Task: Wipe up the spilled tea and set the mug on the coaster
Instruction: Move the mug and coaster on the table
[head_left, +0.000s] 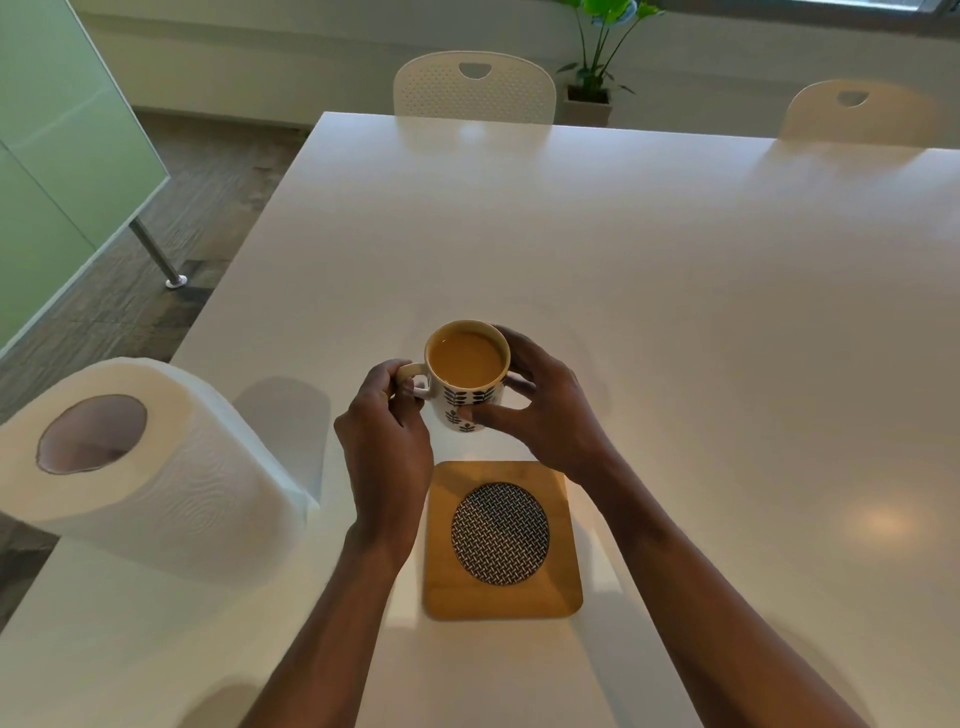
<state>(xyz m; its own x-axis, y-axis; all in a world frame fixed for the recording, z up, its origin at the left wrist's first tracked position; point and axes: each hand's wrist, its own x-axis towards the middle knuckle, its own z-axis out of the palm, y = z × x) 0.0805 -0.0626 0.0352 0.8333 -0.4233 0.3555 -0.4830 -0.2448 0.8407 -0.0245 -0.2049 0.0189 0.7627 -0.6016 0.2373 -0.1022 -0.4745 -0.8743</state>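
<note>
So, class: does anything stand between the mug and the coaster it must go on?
Nothing visible does. The mug, held by the left hand and right hand, is just beyond the coaster, whose top is bare.

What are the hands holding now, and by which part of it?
The patterned mug of tea: the left hand grips its handle, the right hand holds its side.
</note>
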